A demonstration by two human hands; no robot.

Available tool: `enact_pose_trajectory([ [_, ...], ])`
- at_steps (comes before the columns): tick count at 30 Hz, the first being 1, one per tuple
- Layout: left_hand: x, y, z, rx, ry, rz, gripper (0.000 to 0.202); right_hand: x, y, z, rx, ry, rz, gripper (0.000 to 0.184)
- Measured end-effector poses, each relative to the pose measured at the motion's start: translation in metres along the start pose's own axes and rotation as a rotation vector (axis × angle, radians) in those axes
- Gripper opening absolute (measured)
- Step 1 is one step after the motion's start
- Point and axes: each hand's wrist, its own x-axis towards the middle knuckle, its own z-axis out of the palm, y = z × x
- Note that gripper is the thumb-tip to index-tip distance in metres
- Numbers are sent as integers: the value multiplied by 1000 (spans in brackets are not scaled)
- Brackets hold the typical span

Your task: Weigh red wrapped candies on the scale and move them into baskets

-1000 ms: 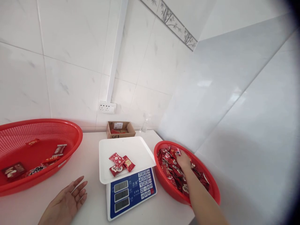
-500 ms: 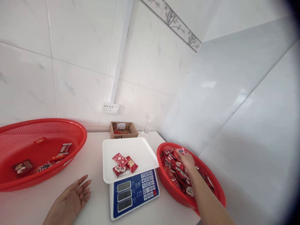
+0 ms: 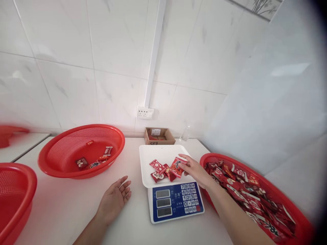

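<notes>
My right hand (image 3: pixel 194 170) reaches over the white pan of a blue-faced scale (image 3: pixel 170 190), its fingers pinched on a red snack packet (image 3: pixel 177 166). That packet touches the few red packets (image 3: pixel 159 169) lying on the pan. My left hand (image 3: pixel 114 199) lies flat on the white table (image 3: pixel 63 204) left of the scale, fingers stretched out, holding nothing. A red basket (image 3: pixel 286 200) full of several red packets stands to the right of my right arm.
A red mesh basket (image 3: pixel 63 160) with a few packets sits at the back left. Another red basket (image 3: pixel 17 190) stands at the left edge. A small cardboard box (image 3: pixel 159 135) and a clear bottle (image 3: pixel 186 134) stand against the tiled wall.
My right hand lifted a packet out of the right basket and carried it left onto the scale pan. The camera view swung to the left and down. My left hand stayed flat.
</notes>
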Motion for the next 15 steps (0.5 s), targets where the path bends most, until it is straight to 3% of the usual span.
enact_pose_trajectory([
  [6,0,0,-1,-9,-8,-2,16,7,13,22,-319,53,-144,44],
  [9,1,0,-2,-6,-9,-1,16,3,12,23,-334,82,-234,37],
  [12,1,0,-3,-9,-6,8,16,-4,11,6,-342,181,-279,37],
  [15,2,0,-3,-16,-7,6,16,-11,21,-33,-414,292,-207,37],
])
